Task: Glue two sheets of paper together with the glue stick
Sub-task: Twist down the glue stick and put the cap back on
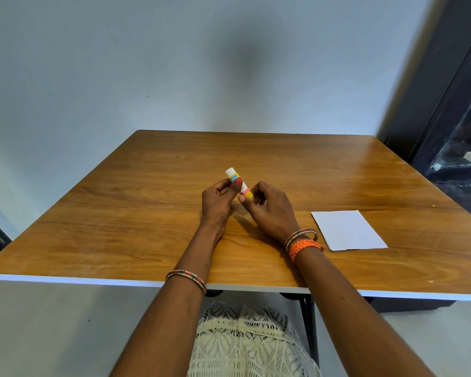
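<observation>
You hold the yellow, white-capped glue stick [239, 183] tilted, cap up-left of your grip. The white paper [348, 229] lies flat, well right.

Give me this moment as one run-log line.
glue stick: held above table | left hand: pinching upper part | right hand: pinching lower end | paper: flat on table, right, untouched

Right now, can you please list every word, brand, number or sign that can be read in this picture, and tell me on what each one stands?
None can be read.
glue stick: a small blue label and a pink one, both too small and blurred to read.
paper: white, no writing shows.
table: no text or sign shows.
</observation>
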